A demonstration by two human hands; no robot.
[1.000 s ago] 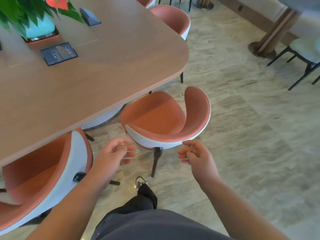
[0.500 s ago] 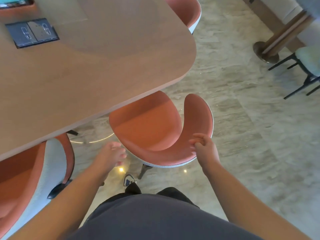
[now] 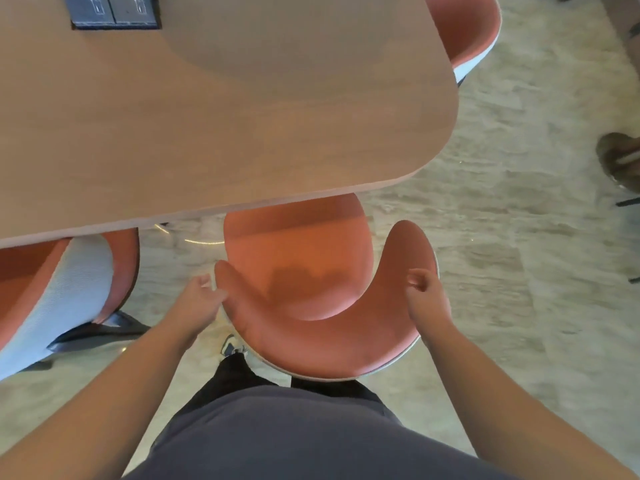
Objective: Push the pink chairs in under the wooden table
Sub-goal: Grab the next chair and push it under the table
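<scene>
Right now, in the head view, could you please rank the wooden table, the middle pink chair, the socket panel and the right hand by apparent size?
1. Table
2. Middle chair
3. Socket panel, cropped, and right hand: look alike, unranked.

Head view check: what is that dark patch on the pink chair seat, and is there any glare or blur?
Head view: the patch is a soft shadow on the curved pink chair seat; small bright glints on the glossy marble floor near the wooden table edge; edges bowed by the wide lens, slightly soft.
</scene>
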